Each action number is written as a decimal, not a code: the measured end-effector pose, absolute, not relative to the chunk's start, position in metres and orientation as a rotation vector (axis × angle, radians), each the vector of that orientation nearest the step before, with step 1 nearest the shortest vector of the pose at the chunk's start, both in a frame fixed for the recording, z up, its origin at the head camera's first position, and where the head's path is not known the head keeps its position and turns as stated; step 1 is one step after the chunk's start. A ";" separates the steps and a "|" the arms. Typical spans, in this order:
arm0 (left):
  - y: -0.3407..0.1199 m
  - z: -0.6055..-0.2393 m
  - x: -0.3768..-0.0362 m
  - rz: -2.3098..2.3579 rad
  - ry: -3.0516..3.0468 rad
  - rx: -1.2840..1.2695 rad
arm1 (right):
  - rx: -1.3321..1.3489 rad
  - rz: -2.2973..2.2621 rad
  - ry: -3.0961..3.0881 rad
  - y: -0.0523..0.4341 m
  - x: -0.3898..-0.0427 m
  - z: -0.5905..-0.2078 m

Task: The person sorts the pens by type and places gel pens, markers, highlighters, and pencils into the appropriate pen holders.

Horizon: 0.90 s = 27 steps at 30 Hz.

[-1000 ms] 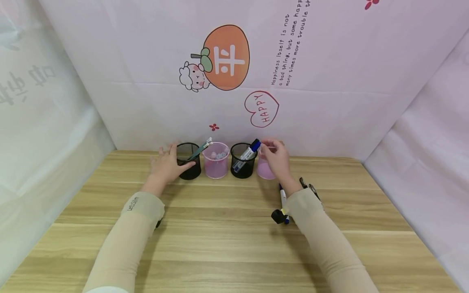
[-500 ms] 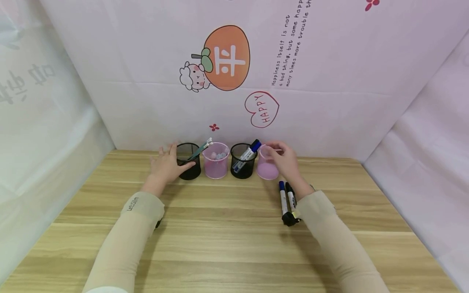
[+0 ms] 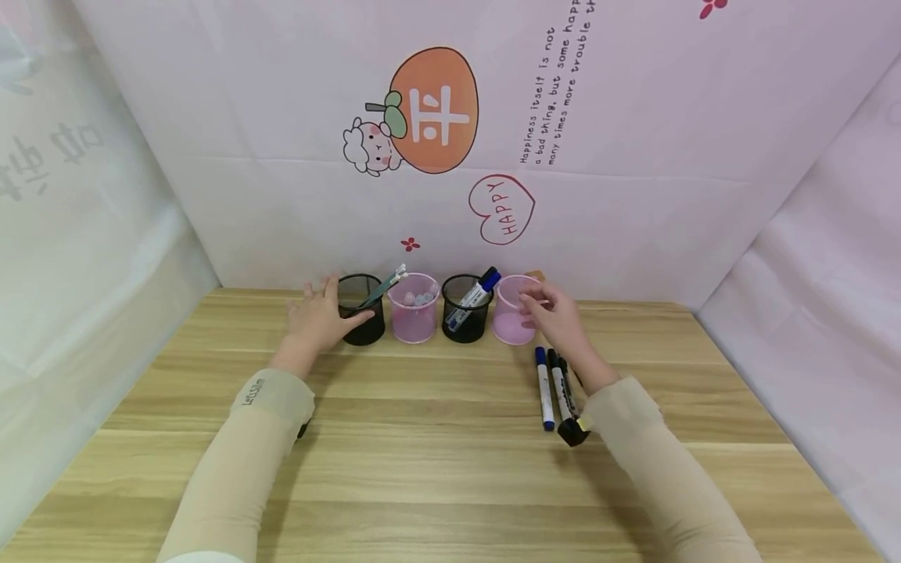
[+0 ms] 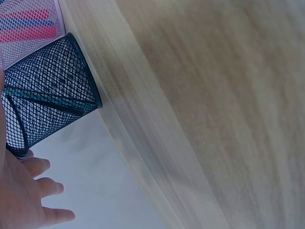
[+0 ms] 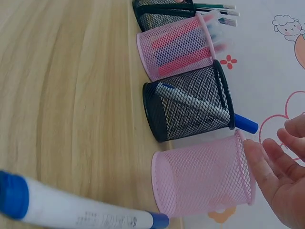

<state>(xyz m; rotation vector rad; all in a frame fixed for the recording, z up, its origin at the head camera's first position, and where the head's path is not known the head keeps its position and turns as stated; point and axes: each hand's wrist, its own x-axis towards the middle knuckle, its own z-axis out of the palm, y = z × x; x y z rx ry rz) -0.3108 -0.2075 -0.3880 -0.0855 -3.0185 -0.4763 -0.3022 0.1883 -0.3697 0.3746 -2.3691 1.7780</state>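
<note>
1. Four mesh cups stand in a row at mid-frame along the table's (image 3: 422, 469) far edge: from the left, a black mesh cup (image 3: 363, 311) with teal pens (image 3: 383, 286) leaning up-right, a pink mesh cup (image 3: 414, 310) with small pink and blue items, a second black cup (image 3: 464, 311) with a blue-capped marker (image 3: 475, 295) tilted up-right, and an empty-looking pink cup (image 3: 512, 313).
2. The left hand (image 3: 318, 317) rests against the left black cup's side, fingers straight and spread, thumb along the mesh; it blocks that cup's left wall.
3. The right hand (image 3: 559, 314) hovers just right of the far pink cup, fingers loosely apart, holding nothing; whether it touches the rim cannot be told.
4. Two markers lie side by side on the table, lower right of centre: a blue-capped one (image 3: 545, 386) and a black-capped one (image 3: 561, 385), long axes running toward the cups, caps at the far end.
5. The right sleeve (image 3: 655, 461) covers part of the black marker's near end; in the right wrist view a marker (image 5: 71, 212) is cut off at the lower left edge.
</note>
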 end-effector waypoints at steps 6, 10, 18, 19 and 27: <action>-0.208 -0.387 -0.309 -0.473 -3.023 -0.084 | 0.387 1.727 -2.430 0.197 -0.301 -0.375; -0.208 -0.387 -0.309 -0.472 -3.021 -0.083 | 0.371 1.707 -2.464 0.204 -0.298 -0.377; -0.208 -0.388 -0.310 -0.453 -3.014 -0.085 | 0.319 1.738 -2.442 0.218 -0.292 -0.378; -0.208 -0.388 -0.310 -0.457 -3.014 -0.085 | 0.312 1.734 -2.447 0.219 -0.291 -0.379; -0.207 -0.388 -0.310 -0.455 -3.012 -0.087 | 0.292 1.684 -2.515 0.231 -0.286 -0.385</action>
